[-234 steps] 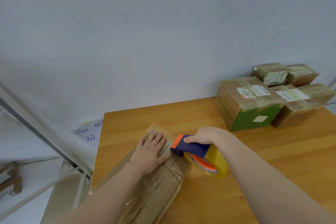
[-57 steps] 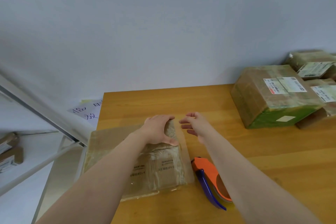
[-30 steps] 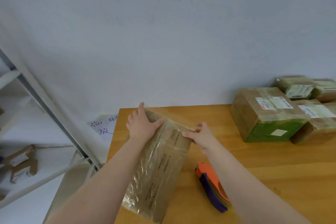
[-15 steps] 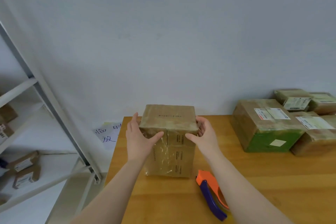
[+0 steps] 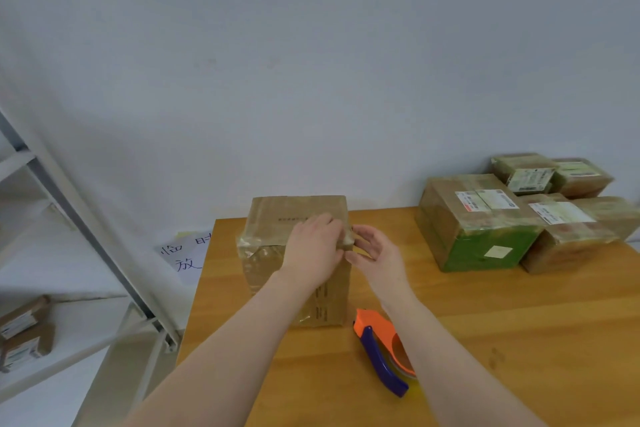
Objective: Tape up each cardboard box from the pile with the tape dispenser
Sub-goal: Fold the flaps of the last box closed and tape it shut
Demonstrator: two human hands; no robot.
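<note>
A brown cardboard box (image 5: 273, 274) wrapped in clear tape stands upright on the wooden table (image 5: 502, 340), near its far left corner. My left hand (image 5: 311, 250) lies over the box's upper front edge near its right corner, fingers reaching onto the top face. My right hand (image 5: 377, 256) is at the box's right upper edge with loosely curved fingers touching the corner. The orange and blue tape dispenser (image 5: 377, 347) lies on the table in front of the box, partly under my right forearm, held by neither hand.
A pile of taped boxes (image 5: 478, 218) with labels sits at the table's far right against the wall. A white metal shelf frame (image 5: 86, 229) stands to the left, with small boxes (image 5: 24, 329) on a lower shelf. A handwritten paper note (image 5: 183, 253) hangs beside the table's left edge.
The box was lifted from lying flat and stood upright. My left hand has since slid from its left side to the upper front right; my right hand came off the right side to the corner.
</note>
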